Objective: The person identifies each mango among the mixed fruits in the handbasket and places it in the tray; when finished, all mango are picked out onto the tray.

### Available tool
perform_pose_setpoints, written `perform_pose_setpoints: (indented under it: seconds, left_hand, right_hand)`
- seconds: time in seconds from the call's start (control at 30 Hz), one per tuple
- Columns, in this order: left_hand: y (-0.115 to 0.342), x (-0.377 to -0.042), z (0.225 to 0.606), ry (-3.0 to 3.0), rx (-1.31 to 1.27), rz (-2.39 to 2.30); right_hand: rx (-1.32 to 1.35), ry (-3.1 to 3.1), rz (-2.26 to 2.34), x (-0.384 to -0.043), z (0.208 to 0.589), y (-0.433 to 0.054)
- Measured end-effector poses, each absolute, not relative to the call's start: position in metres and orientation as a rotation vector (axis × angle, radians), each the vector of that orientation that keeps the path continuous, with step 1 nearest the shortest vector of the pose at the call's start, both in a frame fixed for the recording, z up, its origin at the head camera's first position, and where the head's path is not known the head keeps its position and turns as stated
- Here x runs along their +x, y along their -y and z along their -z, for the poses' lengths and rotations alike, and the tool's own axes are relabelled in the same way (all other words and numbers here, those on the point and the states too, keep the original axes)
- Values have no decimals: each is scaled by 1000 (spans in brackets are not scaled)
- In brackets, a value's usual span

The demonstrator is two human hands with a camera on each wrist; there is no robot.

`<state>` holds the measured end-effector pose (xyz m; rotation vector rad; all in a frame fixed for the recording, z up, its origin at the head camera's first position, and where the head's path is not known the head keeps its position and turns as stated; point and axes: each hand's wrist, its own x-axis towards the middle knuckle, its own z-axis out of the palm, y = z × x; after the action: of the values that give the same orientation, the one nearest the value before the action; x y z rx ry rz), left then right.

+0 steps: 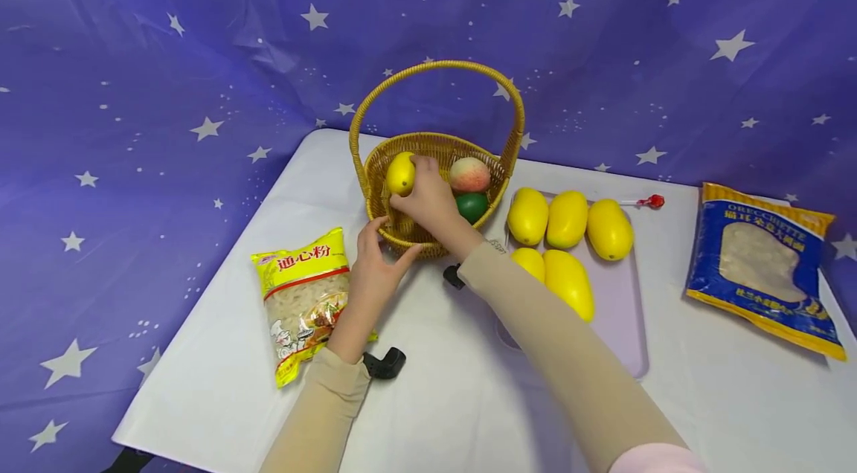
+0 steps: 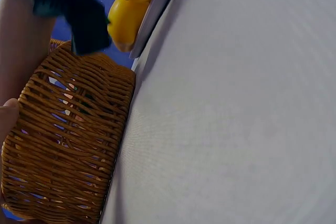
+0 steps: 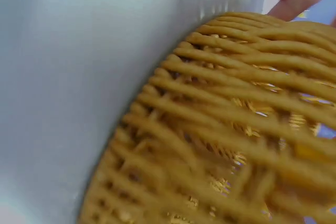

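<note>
A wicker basket (image 1: 428,137) with a tall arched handle stands near the table's back edge. My right hand (image 1: 431,201) reaches inside it and grips a yellow mango (image 1: 400,174) at the left, thumb below and fingers above. In the basket's right half lie a pinkish peach (image 1: 470,175) and a dark green fruit (image 1: 472,207), partly hidden. My left hand (image 1: 376,272) rests against the basket's near left rim, thumb and fingers spread apart. Through the left wrist view the basket's woven side (image 2: 68,140) shows with the left thumb (image 2: 8,116) touching it.
Several yellow mangoes (image 1: 567,219) lie on a lilac tray (image 1: 619,317), right of the basket. A yellow pasta bag (image 1: 304,302) lies by my left forearm. Farther right are a red lollipop (image 1: 652,201) and a blue pasta bag (image 1: 763,272). Behind hangs a starry purple cloth (image 1: 435,4).
</note>
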<state>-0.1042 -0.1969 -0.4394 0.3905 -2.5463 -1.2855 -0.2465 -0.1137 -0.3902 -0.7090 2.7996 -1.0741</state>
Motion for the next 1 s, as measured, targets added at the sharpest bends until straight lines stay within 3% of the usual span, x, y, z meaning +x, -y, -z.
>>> perform_pose_setpoints:
  seconds: [0.53,1.0]
  left_hand:
    - [192,-107,438,2553,411,1330]
    - [190,-107,438,2560,425,1371]
  right_hand:
    - [-740,-2663,1614,-203,347,22]
    - [-545,-2637,1904,-160,350,-73]
